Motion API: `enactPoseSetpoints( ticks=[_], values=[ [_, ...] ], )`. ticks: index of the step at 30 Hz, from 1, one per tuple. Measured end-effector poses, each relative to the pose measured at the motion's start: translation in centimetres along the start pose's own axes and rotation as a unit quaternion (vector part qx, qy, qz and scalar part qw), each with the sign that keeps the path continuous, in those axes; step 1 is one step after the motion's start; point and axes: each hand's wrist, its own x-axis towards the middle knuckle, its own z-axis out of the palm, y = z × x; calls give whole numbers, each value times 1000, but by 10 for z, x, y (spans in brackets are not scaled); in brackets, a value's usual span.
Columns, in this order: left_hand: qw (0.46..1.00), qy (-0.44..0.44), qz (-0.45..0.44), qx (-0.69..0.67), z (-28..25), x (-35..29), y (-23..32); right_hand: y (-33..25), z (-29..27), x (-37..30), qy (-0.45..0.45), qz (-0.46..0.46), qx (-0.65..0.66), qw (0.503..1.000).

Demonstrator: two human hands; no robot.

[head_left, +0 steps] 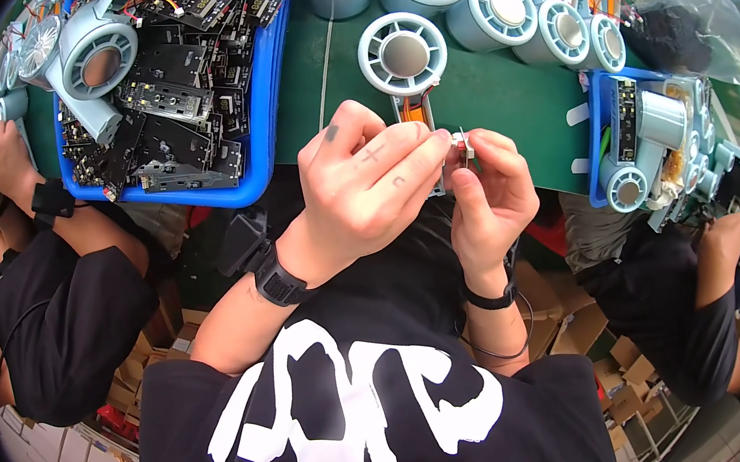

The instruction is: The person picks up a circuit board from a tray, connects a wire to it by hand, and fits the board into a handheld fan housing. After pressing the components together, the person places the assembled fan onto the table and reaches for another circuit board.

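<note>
My right hand point(493, 202) pinches a small circuit board point(465, 153) on edge between thumb and fingers; a white connector shows on it. My left hand point(368, 176) is closed too, its fingertips meeting the near side of the board. What those fingertips grip is hidden. Just beyond my hands lies a light blue handheld fan point(405, 53), its round grille facing up. Its opened handle, with an orange battery point(412, 111) inside, points toward me and is partly covered by my left hand.
At the left, a blue bin point(259, 138) holds black circuit boards with another fan point(98, 66) on top. Several fans point(504, 9) with open handles line the far side of the green table point(501, 95). A smaller blue bin point(595, 143) stands right. People sit close on both sides.
</note>
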Motion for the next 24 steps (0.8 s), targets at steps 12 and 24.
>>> enactPoseSetpoints(
  ticks=[12, 24],
  values=[
    [999, 13, 28, 11, 1, -5, -4, 2, 3, -5, 17, -13, -20, 1000],
    [995, -25, -71, -71, -6, -3, 7, 2, -7, -9, -15, -73, -117, 990]
  ],
)
